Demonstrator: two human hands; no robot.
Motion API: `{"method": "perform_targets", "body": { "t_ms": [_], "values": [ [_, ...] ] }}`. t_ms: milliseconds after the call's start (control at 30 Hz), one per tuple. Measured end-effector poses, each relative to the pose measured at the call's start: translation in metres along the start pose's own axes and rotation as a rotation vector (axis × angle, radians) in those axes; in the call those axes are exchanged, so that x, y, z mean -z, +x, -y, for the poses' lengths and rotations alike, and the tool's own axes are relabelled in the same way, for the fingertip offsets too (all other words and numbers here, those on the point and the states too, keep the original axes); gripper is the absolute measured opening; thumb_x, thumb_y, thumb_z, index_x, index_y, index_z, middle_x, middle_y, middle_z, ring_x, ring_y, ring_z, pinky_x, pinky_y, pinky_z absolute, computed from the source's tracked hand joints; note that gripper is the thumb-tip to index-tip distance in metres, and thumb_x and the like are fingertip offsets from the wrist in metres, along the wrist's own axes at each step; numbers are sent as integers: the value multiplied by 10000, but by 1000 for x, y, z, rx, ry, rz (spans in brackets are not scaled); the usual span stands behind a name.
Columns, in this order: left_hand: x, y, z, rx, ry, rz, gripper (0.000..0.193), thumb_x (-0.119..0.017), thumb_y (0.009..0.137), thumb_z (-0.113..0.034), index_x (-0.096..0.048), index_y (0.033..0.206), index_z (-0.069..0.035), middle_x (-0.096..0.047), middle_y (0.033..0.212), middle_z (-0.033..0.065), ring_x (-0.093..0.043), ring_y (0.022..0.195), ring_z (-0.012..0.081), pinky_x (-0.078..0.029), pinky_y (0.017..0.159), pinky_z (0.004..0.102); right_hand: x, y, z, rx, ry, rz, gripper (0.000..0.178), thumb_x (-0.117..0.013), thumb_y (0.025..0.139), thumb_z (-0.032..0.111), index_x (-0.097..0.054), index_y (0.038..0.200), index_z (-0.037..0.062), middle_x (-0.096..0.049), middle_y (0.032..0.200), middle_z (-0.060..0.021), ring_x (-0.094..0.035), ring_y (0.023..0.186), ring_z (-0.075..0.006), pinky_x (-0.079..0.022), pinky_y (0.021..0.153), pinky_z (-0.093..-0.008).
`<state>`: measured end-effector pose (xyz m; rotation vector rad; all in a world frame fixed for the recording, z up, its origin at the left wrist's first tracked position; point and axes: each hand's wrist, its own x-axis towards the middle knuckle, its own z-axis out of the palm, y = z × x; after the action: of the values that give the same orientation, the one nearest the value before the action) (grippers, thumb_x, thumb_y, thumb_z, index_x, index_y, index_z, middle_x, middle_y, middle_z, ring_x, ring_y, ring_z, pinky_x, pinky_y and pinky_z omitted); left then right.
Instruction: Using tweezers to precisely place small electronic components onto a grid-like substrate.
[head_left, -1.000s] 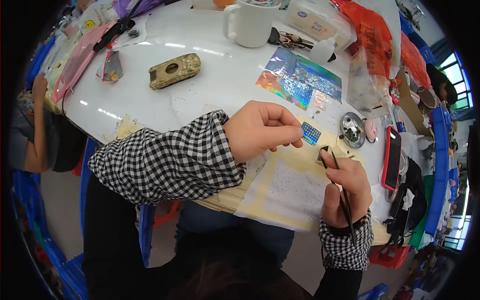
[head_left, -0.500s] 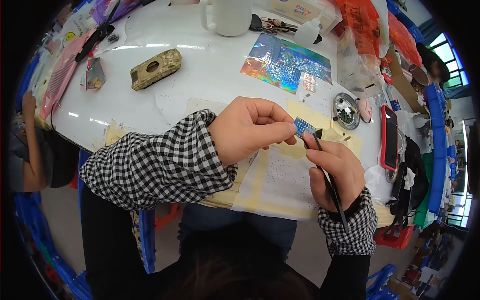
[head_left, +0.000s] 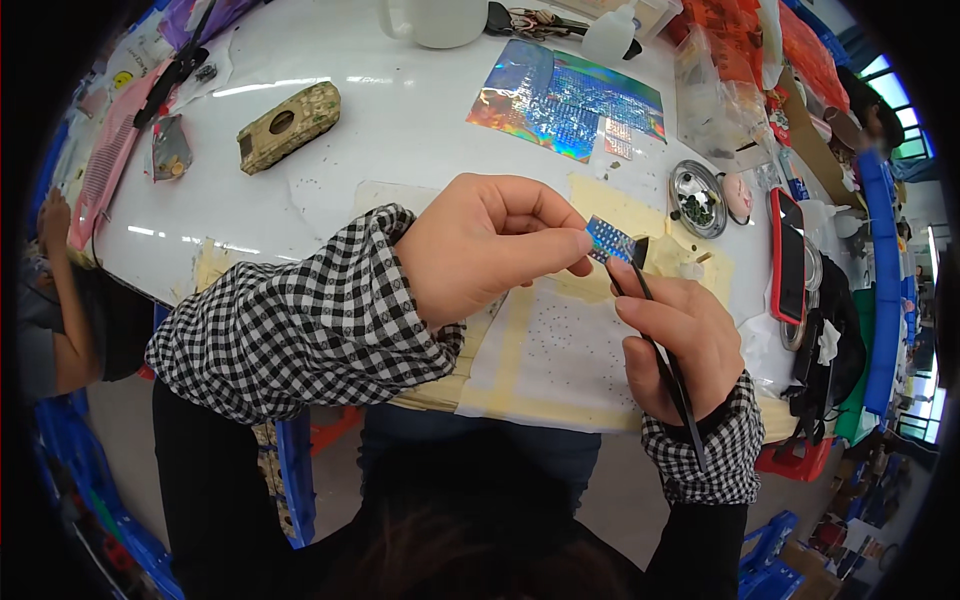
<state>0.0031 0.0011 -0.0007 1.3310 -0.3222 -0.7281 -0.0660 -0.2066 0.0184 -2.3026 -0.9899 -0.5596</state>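
My left hand (head_left: 480, 245) pinches a small shiny blue sheet (head_left: 608, 240) with rows of little dots between thumb and forefinger. My right hand (head_left: 685, 340) is closed round dark tweezers (head_left: 672, 378). Their tips reach the sheet's right edge; whether they grip anything there is too small to tell. Beneath both hands lies white paper (head_left: 560, 350) scattered with tiny specks, with yellowish tape (head_left: 508, 345) on it. Beyond the hands a larger rainbow foil sheet (head_left: 545, 95) lies flat, a small pale dotted piece (head_left: 618, 138) at its near corner.
A round metal dish (head_left: 690, 178) with dark green bits stands right of the hands, near a red-cased phone (head_left: 788, 255). Far left lies a camouflage-patterned model part (head_left: 290, 125). A white mug (head_left: 445, 22) and a squeeze bottle (head_left: 608, 35) stand behind. Another person's arm (head_left: 75, 310) shows at left.
The whole view has shifted slightly, so the table things appear higher. Both hands keep hold of the sheet and the tweezers, with the sheet turned a little.
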Motion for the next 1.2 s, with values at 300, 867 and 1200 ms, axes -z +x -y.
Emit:
{"method": "perform_targets", "body": {
  "t_ms": [300, 867, 1200],
  "values": [
    [-3, 1, 2, 15, -19, 15, 172, -630, 872, -187, -628, 940, -29, -668, 850, 37, -623, 821, 76, -424, 622, 178, 0, -1, -3, 27, -15, -38, 277, -713, 691, 14, -612, 949, 3, -662, 981, -189, -656, 719, -255, -500, 578, -302],
    [-2, 1, 4, -24, -15, 28, 190, -630, 872, -205, -632, 931, -25, -684, 867, 55, -606, 782, 53, -419, 616, 174, -2, 0, 0, -7, -26, -22, 248, -704, 691, 6, -619, 924, 8, -666, 976, -183, -652, 684, -235, -474, 543, -292],
    [-3, 1, 4, -8, -14, 22, 179, -628, 869, -197, -635, 924, -27, -683, 864, 60, -608, 791, 60, -418, 623, 174, -3, -1, -1, 1, -29, -30, 248, -699, 683, -5, -622, 918, 3, -666, 969, -189, -651, 689, -233, -480, 553, -297]
  ]
}}
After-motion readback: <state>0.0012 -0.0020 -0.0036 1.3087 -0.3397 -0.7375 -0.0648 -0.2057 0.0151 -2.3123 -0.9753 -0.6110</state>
